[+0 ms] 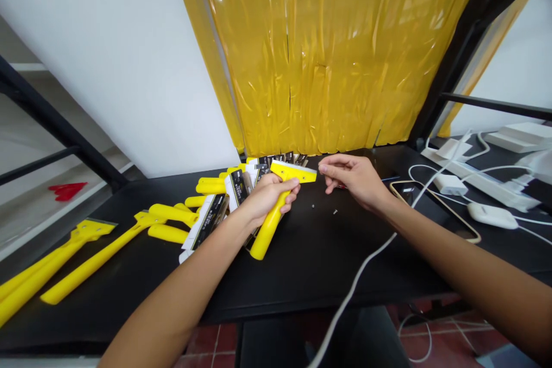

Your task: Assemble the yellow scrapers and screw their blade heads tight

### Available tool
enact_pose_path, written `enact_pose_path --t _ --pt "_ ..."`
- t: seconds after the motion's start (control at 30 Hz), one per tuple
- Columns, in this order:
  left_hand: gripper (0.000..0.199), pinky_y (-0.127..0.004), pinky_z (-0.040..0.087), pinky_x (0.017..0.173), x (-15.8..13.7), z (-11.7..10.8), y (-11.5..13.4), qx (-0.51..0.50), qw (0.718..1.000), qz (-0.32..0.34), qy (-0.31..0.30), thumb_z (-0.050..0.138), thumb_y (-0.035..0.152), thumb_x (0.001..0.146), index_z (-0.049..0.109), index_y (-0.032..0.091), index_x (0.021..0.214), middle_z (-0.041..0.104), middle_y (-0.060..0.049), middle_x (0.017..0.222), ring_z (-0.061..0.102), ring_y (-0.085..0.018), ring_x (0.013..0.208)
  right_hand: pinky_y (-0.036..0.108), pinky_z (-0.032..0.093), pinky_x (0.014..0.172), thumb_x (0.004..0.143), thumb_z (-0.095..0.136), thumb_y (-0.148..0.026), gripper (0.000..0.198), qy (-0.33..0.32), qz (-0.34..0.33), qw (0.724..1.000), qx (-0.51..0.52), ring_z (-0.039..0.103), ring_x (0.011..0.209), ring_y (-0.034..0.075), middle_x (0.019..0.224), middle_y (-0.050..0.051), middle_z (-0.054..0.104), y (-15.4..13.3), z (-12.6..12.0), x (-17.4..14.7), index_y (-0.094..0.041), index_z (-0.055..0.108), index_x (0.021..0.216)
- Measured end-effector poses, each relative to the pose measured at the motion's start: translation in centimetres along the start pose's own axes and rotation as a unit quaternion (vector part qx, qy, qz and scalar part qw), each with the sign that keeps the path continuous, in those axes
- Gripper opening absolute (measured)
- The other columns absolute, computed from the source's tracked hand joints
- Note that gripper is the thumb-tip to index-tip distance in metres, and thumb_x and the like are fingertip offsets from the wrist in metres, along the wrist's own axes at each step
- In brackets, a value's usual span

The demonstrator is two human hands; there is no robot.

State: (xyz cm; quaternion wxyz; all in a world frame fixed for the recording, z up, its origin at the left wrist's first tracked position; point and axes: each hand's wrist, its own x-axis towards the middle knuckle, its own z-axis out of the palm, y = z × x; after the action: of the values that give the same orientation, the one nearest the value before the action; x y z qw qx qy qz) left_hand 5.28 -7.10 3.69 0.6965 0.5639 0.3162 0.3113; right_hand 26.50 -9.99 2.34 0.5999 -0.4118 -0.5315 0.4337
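My left hand [268, 196] is closed around the neck of a yellow scraper [269, 231]. The scraper's wide head points up and right, with a pale strip along its top edge and small dark spots on its face; the handle slants down toward me. Just right of the head, my right hand [354, 179] has thumb and forefinger pinched together. Whatever sits in that pinch is too small to make out. Two tiny metal pieces, one of them a screw [335, 212], lie on the black tabletop [345, 264] below my hands.
Left of my hands are several boxed scrapers [207, 221] with yellow handles. Long-handled yellow scrapers [103, 256] lie farther left. To the right are a phone [431, 207], a power strip [483, 175] and chargers. A white cable [366, 264] crosses in front. Yellow strip curtains [328, 57] hang behind.
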Motion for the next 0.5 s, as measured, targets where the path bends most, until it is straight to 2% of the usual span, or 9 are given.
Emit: enact_pose_path --t 0.07,0.17,0.23,0.33,0.43,0.5 --pt "0.024 -0.019 0.026 0.038 -0.01 0.08 -0.07 0.003 1.000 0.000 0.003 0.073 0.027 0.082 0.057 0.012 0.071 0.050 0.002 0.056 0.040 -0.005 0.043 0.027 0.058 0.049 0.068 0.088 -0.043 0.033 -0.002 -0.006 1.000 -0.023 0.060 0.050 0.011 0.064 0.000 0.067 0.02 0.15 -0.21 -0.017 0.079 0.086" --pt "0.025 -0.018 0.026 0.039 -0.03 0.16 -0.23 0.018 1.000 -0.005 0.005 0.073 0.028 0.082 0.058 0.012 0.070 0.049 0.002 0.054 0.041 -0.005 0.043 0.022 0.047 0.035 0.071 0.085 -0.043 0.034 -0.018 -0.007 0.998 -0.062 0.052 0.043 0.008 0.063 -0.001 0.065 0.15 0.25 -0.50 -0.017 0.080 0.092" --pt "0.025 -0.018 0.027 0.040 -0.03 0.18 -0.34 0.030 1.000 -0.010 0.004 0.072 0.029 0.083 0.058 0.012 0.070 0.048 0.002 0.054 0.040 -0.005 0.042 0.020 0.042 0.032 0.071 0.085 -0.041 0.037 -0.031 -0.011 0.998 -0.061 0.052 0.044 0.008 0.069 0.000 0.066 0.29 0.26 -0.63 -0.018 0.078 0.099" --pt "0.025 -0.018 0.028 0.040 -0.06 0.20 -0.40 0.040 0.999 -0.014 0.002 0.070 0.029 0.084 0.059 0.012 0.071 0.049 0.002 0.053 0.040 -0.005 0.041 0.018 0.042 0.032 0.071 0.086 -0.039 0.035 -0.048 -0.024 0.997 -0.057 0.055 0.049 0.009 0.074 0.000 0.067 0.48 0.26 -0.67 -0.019 0.075 0.096" --pt "0.025 -0.018 0.028 0.040 -0.10 0.25 -0.37 0.041 0.999 -0.015 0.003 0.071 0.030 0.083 0.058 0.012 0.070 0.049 0.002 0.053 0.041 -0.005 0.041 0.020 0.043 0.034 0.072 0.085 -0.042 0.030 -0.053 -0.028 0.995 -0.081 0.052 0.043 0.008 0.061 -0.002 0.062 0.57 0.24 -0.61 -0.018 0.076 0.087" --pt "0.025 -0.018 0.028 0.040 -0.12 0.28 -0.35 0.039 0.999 -0.014 0.003 0.071 0.030 0.083 0.058 0.012 0.071 0.049 0.002 0.053 0.042 -0.005 0.041 0.023 0.047 0.040 0.072 0.084 -0.045 0.031 -0.051 -0.031 0.994 -0.090 0.054 0.043 0.009 0.060 -0.002 0.063 0.57 0.24 -0.57 -0.018 0.077 0.086"
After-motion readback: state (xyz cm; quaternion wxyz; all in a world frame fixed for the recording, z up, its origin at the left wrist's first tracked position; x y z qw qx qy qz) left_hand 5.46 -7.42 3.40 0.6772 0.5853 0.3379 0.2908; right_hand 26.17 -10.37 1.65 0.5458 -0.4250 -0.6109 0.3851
